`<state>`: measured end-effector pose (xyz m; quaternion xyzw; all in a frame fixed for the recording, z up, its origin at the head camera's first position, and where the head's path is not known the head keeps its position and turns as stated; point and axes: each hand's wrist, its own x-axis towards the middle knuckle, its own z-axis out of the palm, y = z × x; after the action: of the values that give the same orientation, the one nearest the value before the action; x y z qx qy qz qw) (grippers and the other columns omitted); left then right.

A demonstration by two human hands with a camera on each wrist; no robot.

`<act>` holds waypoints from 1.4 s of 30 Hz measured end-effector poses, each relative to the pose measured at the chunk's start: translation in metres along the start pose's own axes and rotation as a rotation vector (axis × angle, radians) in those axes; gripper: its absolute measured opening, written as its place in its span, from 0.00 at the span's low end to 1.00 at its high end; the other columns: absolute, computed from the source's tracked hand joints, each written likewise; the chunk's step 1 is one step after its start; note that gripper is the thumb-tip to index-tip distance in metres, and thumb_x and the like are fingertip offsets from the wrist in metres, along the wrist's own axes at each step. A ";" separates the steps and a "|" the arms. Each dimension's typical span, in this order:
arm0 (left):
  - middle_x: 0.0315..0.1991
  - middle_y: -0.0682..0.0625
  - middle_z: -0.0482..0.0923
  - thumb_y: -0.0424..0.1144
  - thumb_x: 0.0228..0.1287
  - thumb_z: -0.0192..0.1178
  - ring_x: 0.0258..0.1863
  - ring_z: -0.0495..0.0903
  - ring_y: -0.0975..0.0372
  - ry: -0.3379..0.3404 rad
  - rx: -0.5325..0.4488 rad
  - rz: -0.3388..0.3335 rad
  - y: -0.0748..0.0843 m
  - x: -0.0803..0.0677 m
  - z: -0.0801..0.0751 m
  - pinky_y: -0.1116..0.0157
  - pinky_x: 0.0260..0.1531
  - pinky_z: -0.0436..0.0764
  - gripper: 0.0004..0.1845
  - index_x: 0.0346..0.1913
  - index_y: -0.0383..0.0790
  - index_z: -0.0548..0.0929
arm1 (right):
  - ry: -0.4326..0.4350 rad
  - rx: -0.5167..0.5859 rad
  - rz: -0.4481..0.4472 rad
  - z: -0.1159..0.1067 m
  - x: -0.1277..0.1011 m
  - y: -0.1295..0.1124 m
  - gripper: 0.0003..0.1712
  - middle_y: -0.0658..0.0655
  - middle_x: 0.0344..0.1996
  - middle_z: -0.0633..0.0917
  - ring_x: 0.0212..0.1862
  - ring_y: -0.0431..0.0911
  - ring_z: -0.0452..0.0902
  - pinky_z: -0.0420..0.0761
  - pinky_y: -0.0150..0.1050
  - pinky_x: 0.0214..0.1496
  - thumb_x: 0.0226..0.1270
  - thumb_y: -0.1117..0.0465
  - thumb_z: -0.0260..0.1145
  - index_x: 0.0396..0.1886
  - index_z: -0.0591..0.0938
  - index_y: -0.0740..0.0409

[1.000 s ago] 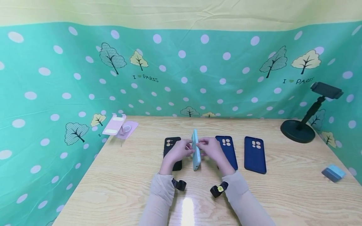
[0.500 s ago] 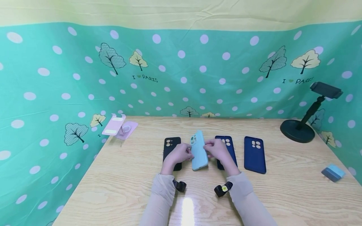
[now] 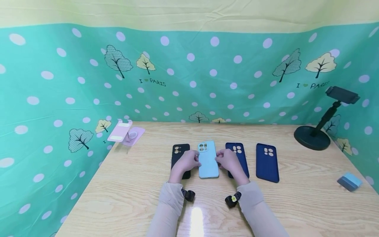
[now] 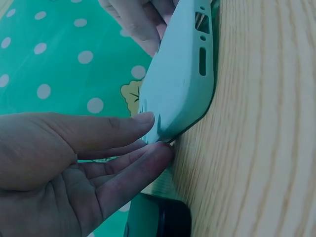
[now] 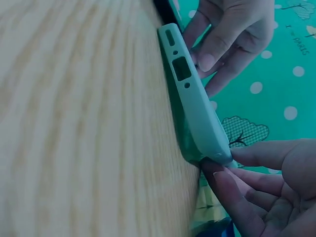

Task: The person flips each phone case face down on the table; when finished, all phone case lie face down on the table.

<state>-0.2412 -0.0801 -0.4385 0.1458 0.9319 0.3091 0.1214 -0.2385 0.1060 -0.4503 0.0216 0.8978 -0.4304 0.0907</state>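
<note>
Both hands are holding a light blue phone case flat on the wooden surface, around the middle. The left hand is pinching its left edge, the right hand its right edge. A black case is lying just left, two dark blue cases right.

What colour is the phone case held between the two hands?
Light blue, a pale aqua. The case shows best in the head view, lying back-up on the table.
</note>
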 end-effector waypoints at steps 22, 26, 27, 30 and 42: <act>0.36 0.45 0.79 0.32 0.56 0.64 0.32 0.77 0.60 0.051 -0.046 0.005 -0.003 -0.001 -0.008 0.64 0.33 0.77 0.27 0.59 0.29 0.71 | 0.039 -0.072 -0.131 -0.024 -0.005 0.005 0.17 0.58 0.35 0.83 0.28 0.45 0.81 0.80 0.36 0.32 0.60 0.65 0.62 0.48 0.80 0.68; 0.41 0.42 0.78 0.33 0.58 0.62 0.39 0.78 0.56 0.071 -0.081 0.034 0.004 0.000 -0.009 0.63 0.37 0.78 0.26 0.59 0.29 0.71 | 0.077 -0.057 -0.110 -0.044 -0.005 0.015 0.17 0.61 0.35 0.83 0.29 0.47 0.82 0.81 0.37 0.31 0.62 0.65 0.61 0.49 0.78 0.69; 0.42 0.41 0.78 0.33 0.58 0.62 0.41 0.78 0.55 0.072 -0.096 0.044 0.007 0.000 -0.008 0.62 0.38 0.78 0.25 0.59 0.29 0.71 | 0.083 -0.061 -0.098 -0.049 -0.005 0.018 0.17 0.61 0.36 0.82 0.30 0.48 0.82 0.81 0.37 0.31 0.62 0.65 0.61 0.50 0.78 0.69; 0.44 0.40 0.78 0.33 0.59 0.61 0.43 0.78 0.54 0.075 -0.119 0.078 0.016 0.004 -0.001 0.62 0.41 0.78 0.24 0.58 0.29 0.72 | 0.108 -0.078 -0.073 -0.061 -0.005 0.027 0.17 0.63 0.38 0.82 0.31 0.49 0.82 0.81 0.38 0.32 0.63 0.65 0.61 0.50 0.78 0.69; 0.40 0.43 0.77 0.30 0.59 0.60 0.36 0.78 0.60 0.139 -0.129 0.121 0.058 0.036 0.048 0.74 0.32 0.76 0.17 0.51 0.30 0.77 | 0.166 -0.171 -0.013 -0.083 -0.008 0.049 0.17 0.63 0.36 0.82 0.26 0.46 0.81 0.78 0.39 0.33 0.62 0.65 0.61 0.49 0.77 0.70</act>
<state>-0.2478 0.0028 -0.4451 0.1719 0.9058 0.3845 0.0470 -0.2366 0.2011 -0.4354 0.0434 0.9359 -0.3494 0.0145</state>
